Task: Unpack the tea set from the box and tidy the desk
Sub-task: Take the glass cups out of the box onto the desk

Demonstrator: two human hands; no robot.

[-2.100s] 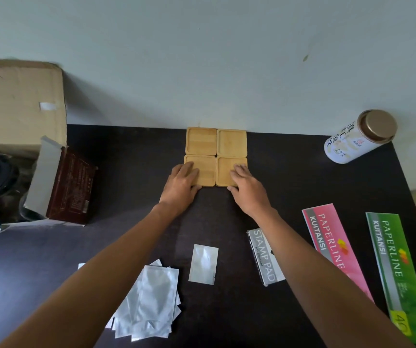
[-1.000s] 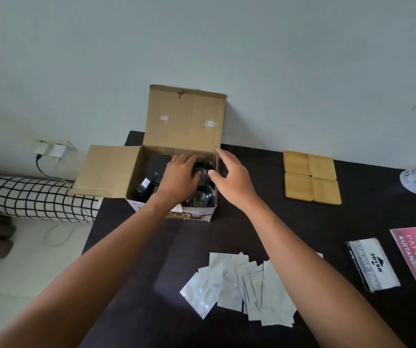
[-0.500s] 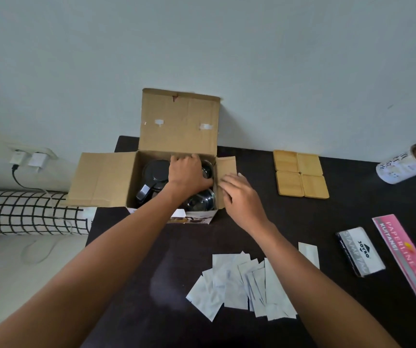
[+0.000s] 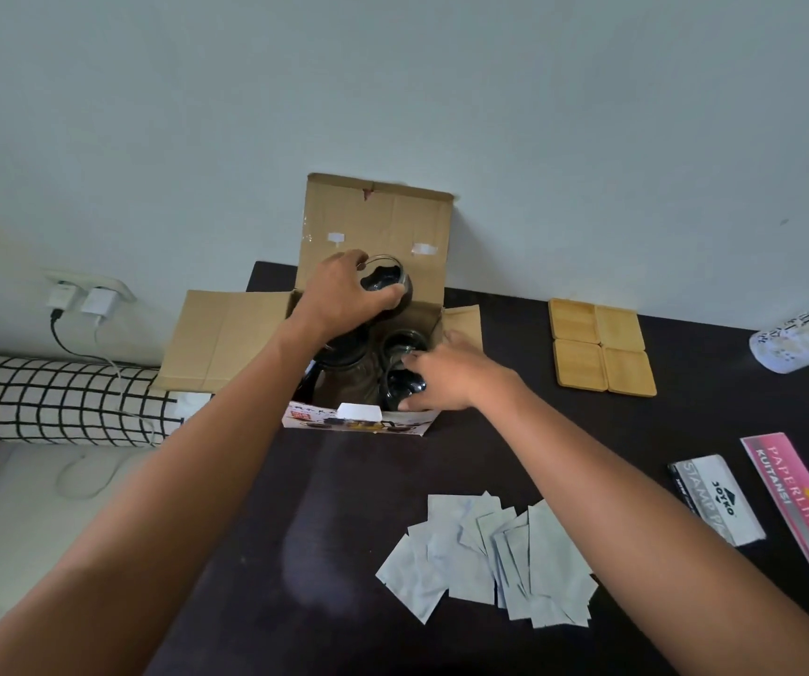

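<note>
An open cardboard box stands at the back left of the dark desk, its rear flap upright against the wall. My left hand is shut on a small glass cup, held above the box opening. My right hand reaches into the box's right side, its fingers on another glass cup; the grip is not clear. A third cup and a dark teapot sit inside, partly hidden. Wooden coasters lie in a square right of the box.
Several silver sachets are scattered on the desk's front. A stamp pad box, a pink receipt book and a white canister lie at the right. Beyond the desk's left edge are a checked bolster and wall chargers.
My left hand has lifted a glass cup up out of the box. My right hand has moved from the box's right flap into the box, onto another cup.
</note>
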